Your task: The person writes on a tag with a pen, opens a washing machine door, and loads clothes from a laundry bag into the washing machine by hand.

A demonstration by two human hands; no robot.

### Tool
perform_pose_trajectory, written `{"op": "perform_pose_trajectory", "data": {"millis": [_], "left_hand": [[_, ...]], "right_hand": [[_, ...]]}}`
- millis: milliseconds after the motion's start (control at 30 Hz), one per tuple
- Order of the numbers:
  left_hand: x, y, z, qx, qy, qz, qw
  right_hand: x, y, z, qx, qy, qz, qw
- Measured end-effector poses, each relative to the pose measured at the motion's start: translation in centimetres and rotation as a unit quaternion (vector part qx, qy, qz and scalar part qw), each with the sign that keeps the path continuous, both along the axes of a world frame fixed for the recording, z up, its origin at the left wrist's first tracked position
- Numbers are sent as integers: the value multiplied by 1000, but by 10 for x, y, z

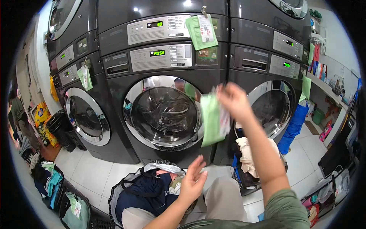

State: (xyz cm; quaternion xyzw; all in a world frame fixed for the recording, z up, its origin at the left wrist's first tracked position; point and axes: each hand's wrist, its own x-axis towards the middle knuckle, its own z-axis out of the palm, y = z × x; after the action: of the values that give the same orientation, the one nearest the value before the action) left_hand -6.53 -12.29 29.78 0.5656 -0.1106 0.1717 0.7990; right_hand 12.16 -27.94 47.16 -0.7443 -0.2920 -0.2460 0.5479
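Note:
Raised in front of the machines, my right hand (233, 100) is closed on the top of some green and white paper slips (213, 120), which hang down beside the middle washer's door (166, 114). Lower down, my left hand (192, 181) has its fingers apart and holds nothing. It is just right of an open bag of clothes (148, 191) on the floor, with dark blue fabric on top. Below my right forearm, a basket holds cream-coloured cloth (247, 154).
Stacked washers and dryers line the wall, with another green slip (202, 32) clipped above. Laundry baskets (82, 213) stand at the lower left. A blue bag (293, 128) leans by the right washer. A wire rack (324, 191) is at the lower right.

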Motion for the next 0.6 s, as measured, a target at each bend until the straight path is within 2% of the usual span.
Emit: {"op": "perform_pose_trajectory", "data": {"millis": [33, 67, 133, 200, 233, 300, 400, 467, 600], "left_hand": [[-4, 14, -11, 37, 39, -27, 998], [-8, 28, -26, 73, 77, -54, 993], [-8, 50, -89, 108, 175, -88, 975], [-15, 64, -135, 154, 289, -77, 942], [-18, 72, -160, 185, 298, -81, 933], [-25, 83, -196, 243, 317, -92, 912], [-31, 99, -185, 222, 302, -99, 922], [-30, 110, -190, 224, 286, -77, 928], [-24, 122, -165, 239, 315, -60, 916]], "right_hand": [[29, 1, 32, 109, 61, 63, 990], [44, 4, 69, 135, 109, 59, 983], [94, -10, 123, 74, 204, 74, 973], [168, -17, 143, 77, 264, 113, 955], [180, -7, 145, 126, 258, 119, 950], [195, 0, 155, 125, 284, 127, 942], [216, -1, 161, 125, 324, 149, 926], [166, 28, 162, 124, 343, 66, 929], [210, 13, 170, 80, 340, 40, 936]]}}
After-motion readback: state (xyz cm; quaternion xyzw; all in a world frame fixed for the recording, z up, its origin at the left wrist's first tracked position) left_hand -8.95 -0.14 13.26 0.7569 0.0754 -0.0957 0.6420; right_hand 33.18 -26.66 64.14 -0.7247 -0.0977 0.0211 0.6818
